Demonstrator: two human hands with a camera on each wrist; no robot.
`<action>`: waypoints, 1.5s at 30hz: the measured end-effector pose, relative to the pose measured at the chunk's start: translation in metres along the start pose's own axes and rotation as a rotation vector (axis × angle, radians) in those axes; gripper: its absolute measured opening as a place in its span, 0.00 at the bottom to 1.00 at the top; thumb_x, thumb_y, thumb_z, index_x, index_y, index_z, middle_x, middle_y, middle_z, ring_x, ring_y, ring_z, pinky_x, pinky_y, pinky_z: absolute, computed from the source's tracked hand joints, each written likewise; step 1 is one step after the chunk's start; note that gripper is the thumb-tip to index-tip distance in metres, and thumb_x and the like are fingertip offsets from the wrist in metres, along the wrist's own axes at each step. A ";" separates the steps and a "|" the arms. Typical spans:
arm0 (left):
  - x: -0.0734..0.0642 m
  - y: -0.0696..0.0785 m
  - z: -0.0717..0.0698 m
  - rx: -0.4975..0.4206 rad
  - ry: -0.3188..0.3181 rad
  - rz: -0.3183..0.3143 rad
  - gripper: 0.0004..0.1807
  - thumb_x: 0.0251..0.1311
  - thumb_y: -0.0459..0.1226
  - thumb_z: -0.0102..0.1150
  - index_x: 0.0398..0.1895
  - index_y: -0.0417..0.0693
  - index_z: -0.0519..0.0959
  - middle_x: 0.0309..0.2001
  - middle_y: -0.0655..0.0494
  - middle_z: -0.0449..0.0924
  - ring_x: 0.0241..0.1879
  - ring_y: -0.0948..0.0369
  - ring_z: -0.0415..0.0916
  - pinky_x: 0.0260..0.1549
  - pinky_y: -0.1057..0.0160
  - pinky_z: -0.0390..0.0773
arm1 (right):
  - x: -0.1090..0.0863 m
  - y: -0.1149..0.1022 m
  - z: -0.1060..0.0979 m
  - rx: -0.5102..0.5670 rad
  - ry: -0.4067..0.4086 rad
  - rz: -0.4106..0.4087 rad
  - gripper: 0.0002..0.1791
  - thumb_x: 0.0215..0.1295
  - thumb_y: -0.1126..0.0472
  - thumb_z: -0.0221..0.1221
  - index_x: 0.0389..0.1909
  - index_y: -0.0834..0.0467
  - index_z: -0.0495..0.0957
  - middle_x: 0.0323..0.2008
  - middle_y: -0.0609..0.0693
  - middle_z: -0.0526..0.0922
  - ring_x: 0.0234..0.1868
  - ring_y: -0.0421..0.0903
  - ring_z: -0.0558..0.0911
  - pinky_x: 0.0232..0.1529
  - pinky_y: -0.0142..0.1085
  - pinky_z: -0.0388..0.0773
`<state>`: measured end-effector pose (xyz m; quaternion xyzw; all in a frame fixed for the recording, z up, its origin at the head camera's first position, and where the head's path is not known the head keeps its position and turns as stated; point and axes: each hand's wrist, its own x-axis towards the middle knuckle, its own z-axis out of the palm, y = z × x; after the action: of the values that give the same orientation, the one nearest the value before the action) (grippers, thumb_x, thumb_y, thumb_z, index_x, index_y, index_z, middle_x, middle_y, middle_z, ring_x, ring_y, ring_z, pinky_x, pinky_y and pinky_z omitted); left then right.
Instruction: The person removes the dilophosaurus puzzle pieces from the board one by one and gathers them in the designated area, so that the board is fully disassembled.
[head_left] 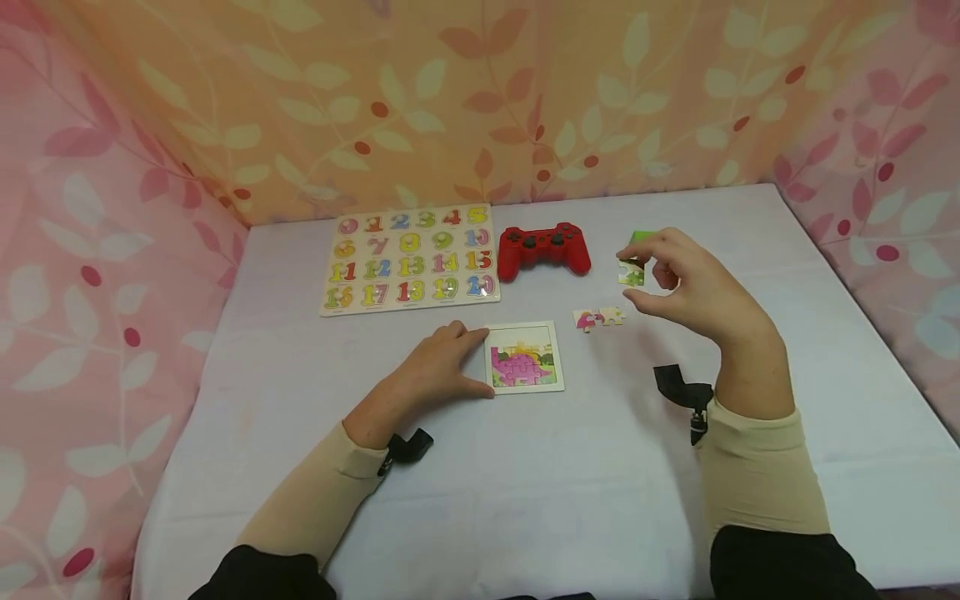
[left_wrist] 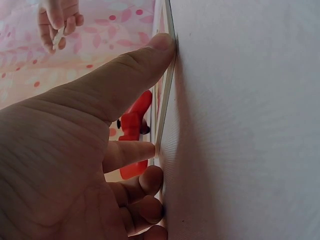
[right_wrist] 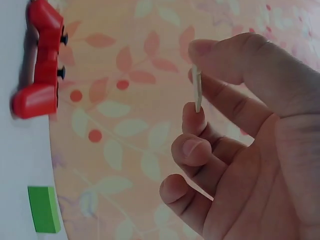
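Observation:
My right hand is raised over the right part of the table and pinches a jigsaw puzzle piece between thumb and fingers. The right wrist view shows this thin piece edge-on, with the other fingers curled loosely below it. At the table's middle, a small square puzzle board with a white frame holds a pink dinosaur picture of joined pieces. My left hand rests beside it, thumb and index finger touching its left edge. Two loose puzzle pieces lie side by side right of the board.
A wooden number board lies at the back left, beside a red game controller. Behind my right hand sits a green block, partly hidden in the head view. Flowered curtains border the white-covered table.

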<state>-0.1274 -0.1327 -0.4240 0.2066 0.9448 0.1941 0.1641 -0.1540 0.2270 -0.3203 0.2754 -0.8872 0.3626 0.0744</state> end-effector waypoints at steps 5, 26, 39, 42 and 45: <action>-0.001 0.000 0.001 -0.005 -0.001 -0.009 0.55 0.47 0.60 0.78 0.78 0.53 0.66 0.50 0.56 0.70 0.47 0.58 0.67 0.45 0.60 0.72 | -0.005 0.013 -0.009 -0.014 -0.019 0.110 0.23 0.57 0.72 0.72 0.55 0.61 0.79 0.44 0.50 0.75 0.35 0.45 0.69 0.37 0.29 0.65; 0.001 0.000 0.000 0.000 -0.002 -0.013 0.56 0.46 0.61 0.78 0.78 0.54 0.66 0.51 0.56 0.70 0.48 0.59 0.67 0.46 0.60 0.73 | -0.015 0.087 -0.006 -0.026 -0.196 0.481 0.25 0.66 0.58 0.69 0.62 0.60 0.79 0.54 0.58 0.75 0.47 0.52 0.67 0.43 0.40 0.64; 0.000 0.000 0.000 -0.003 0.001 -0.004 0.55 0.47 0.61 0.78 0.78 0.54 0.66 0.51 0.56 0.70 0.48 0.59 0.67 0.46 0.60 0.73 | -0.016 0.105 0.013 -0.002 -0.321 0.577 0.29 0.62 0.52 0.72 0.62 0.60 0.79 0.53 0.61 0.75 0.50 0.57 0.69 0.47 0.47 0.65; 0.001 0.000 0.000 -0.003 -0.001 -0.002 0.55 0.47 0.61 0.78 0.78 0.54 0.66 0.49 0.57 0.70 0.47 0.59 0.67 0.44 0.60 0.72 | -0.015 0.106 0.018 0.011 -0.335 0.588 0.28 0.62 0.53 0.72 0.60 0.61 0.79 0.52 0.61 0.76 0.49 0.56 0.69 0.47 0.47 0.65; 0.001 0.000 0.000 -0.002 -0.002 0.001 0.55 0.46 0.61 0.78 0.78 0.53 0.66 0.49 0.57 0.70 0.46 0.59 0.67 0.44 0.60 0.72 | -0.014 0.106 0.021 0.021 -0.358 0.584 0.26 0.62 0.55 0.71 0.59 0.61 0.79 0.51 0.60 0.77 0.48 0.55 0.70 0.47 0.47 0.65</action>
<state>-0.1281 -0.1324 -0.4246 0.2071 0.9444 0.1947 0.1651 -0.1985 0.2802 -0.4041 0.0697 -0.9238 0.3238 -0.1921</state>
